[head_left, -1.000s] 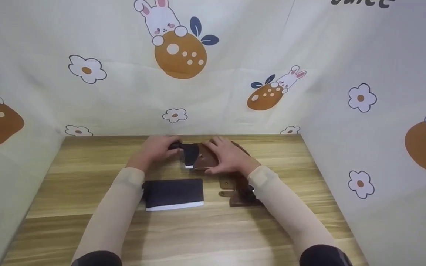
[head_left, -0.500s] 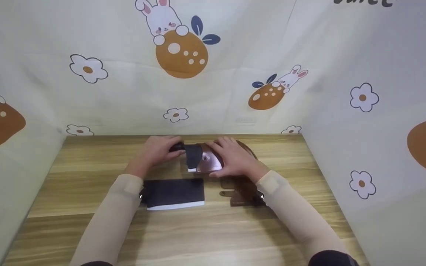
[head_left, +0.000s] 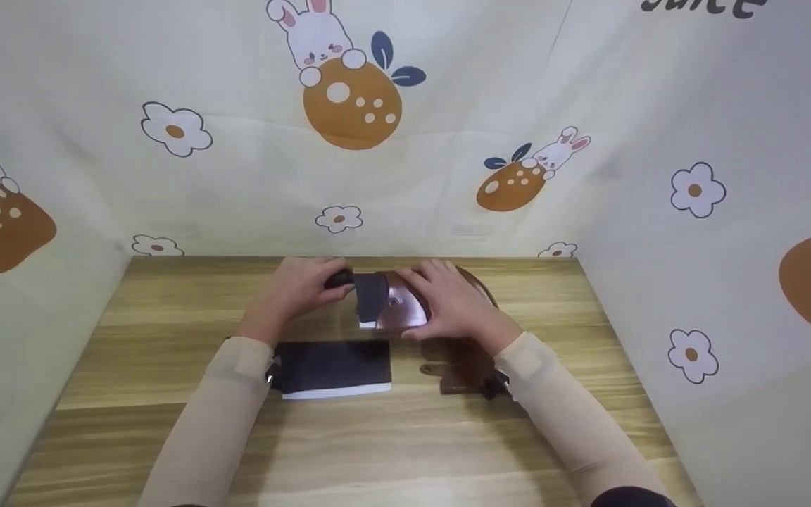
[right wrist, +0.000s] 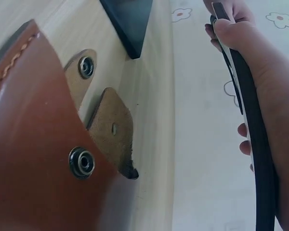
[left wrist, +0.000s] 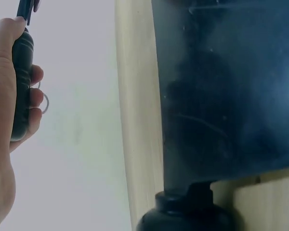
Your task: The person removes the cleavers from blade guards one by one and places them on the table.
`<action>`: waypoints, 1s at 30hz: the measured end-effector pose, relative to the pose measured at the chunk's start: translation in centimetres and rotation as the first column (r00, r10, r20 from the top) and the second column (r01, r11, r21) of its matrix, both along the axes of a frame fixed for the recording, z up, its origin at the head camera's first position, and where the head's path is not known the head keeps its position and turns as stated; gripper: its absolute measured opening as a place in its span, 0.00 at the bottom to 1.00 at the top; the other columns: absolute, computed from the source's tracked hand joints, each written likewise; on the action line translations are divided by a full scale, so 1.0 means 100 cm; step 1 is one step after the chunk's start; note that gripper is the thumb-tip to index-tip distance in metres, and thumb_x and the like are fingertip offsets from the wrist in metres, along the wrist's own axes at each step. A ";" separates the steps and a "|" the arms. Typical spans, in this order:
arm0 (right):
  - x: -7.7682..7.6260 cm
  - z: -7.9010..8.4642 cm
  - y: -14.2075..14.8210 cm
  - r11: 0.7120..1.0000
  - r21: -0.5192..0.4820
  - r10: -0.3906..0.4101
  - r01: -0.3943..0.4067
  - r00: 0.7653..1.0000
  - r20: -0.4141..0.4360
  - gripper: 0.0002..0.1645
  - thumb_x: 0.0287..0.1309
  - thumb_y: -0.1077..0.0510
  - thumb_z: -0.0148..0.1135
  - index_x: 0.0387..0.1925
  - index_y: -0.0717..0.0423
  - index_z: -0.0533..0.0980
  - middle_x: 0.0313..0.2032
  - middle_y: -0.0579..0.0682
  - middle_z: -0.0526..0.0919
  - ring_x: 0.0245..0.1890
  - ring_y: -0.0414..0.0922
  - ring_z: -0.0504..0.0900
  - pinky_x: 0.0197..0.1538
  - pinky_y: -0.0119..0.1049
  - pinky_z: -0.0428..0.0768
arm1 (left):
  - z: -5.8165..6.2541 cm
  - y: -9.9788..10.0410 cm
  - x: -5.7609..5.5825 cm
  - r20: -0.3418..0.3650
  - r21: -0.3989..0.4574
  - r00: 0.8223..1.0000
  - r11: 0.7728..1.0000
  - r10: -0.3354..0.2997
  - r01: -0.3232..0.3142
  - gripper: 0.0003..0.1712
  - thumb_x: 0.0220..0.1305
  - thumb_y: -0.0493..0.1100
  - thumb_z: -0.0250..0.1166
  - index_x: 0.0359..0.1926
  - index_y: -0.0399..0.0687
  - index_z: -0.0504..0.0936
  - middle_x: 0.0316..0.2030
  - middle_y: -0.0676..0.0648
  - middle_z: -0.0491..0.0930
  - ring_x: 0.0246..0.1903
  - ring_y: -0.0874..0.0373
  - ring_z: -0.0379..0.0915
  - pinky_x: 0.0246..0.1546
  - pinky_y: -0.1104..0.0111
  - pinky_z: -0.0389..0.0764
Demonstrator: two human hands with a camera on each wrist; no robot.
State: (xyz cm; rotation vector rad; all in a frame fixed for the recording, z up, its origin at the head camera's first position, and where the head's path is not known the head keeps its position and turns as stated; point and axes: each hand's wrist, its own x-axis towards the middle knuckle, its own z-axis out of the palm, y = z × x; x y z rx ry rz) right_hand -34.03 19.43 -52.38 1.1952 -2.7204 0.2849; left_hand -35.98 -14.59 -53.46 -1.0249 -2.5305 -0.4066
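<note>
In the head view my left hand [head_left: 289,289] grips the black handle [head_left: 339,279] of a broad knife. Its dark blade [head_left: 371,297] with a pale edge runs into a brown leather sheath [head_left: 398,310], so most of the blade is hidden. My right hand [head_left: 453,304] holds that sheath from the right, thumb along the lower side and fingers over the top. From the left wrist, fingers curl round the ridged handle [left wrist: 22,86], which has a small ring. The right wrist view shows the held sheath [right wrist: 253,130] edge-on in my right hand.
A second dark-bladed cleaver [head_left: 335,365] lies on the wooden table [head_left: 377,451], nearer than the held knife. Under my right wrist lies another brown leather sheath [head_left: 458,373] with snap straps [right wrist: 113,122]. Printed cloth walls [head_left: 236,190] enclose the table's back and sides.
The held knife and sheath have shifted slightly right and tilted, so the sheath's face now catches light. Both hands keep their hold. The cleaver and second sheath stay in place.
</note>
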 end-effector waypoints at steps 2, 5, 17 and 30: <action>0.001 0.001 0.000 1.000 0.008 0.004 -0.004 1.000 -0.018 0.74 0.42 0.20 0.81 0.84 0.47 0.65 0.68 0.54 0.74 0.66 0.54 0.71 0.71 0.55 0.70 | 0.000 0.001 0.000 -0.031 0.016 0.999 1.000 -0.010 0.010 0.19 0.73 0.57 0.72 0.57 0.54 0.87 0.41 0.49 0.90 0.31 0.49 0.84 0.30 0.50 0.83; 0.001 0.001 0.002 1.000 0.011 0.009 -0.009 1.000 -0.018 0.74 0.42 0.18 0.79 0.85 0.46 0.64 0.68 0.54 0.74 0.67 0.54 0.72 0.71 0.55 0.70 | -0.001 0.002 0.001 -0.074 0.042 0.997 0.999 -0.023 0.026 0.19 0.70 0.56 0.73 0.55 0.53 0.87 0.40 0.49 0.90 0.29 0.49 0.83 0.28 0.50 0.83; 0.005 0.006 0.006 1.000 -0.003 -0.022 0.022 0.999 0.033 0.75 0.44 0.05 0.64 0.86 0.39 0.62 0.74 0.49 0.71 0.71 0.50 0.69 0.74 0.52 0.69 | 0.003 0.007 0.003 -0.086 0.053 0.996 0.999 0.001 0.003 0.19 0.65 0.56 0.74 0.51 0.52 0.89 0.37 0.48 0.91 0.27 0.50 0.83 0.25 0.53 0.80; 0.003 0.000 0.024 0.999 -0.044 -0.005 0.006 1.000 0.006 0.72 0.44 0.16 0.76 0.84 0.45 0.66 0.69 0.53 0.74 0.68 0.54 0.71 0.73 0.58 0.69 | -0.004 -0.011 0.003 -0.128 0.090 0.991 0.995 0.050 -0.038 0.18 0.60 0.55 0.75 0.47 0.51 0.89 0.31 0.49 0.89 0.22 0.50 0.80 0.22 0.53 0.78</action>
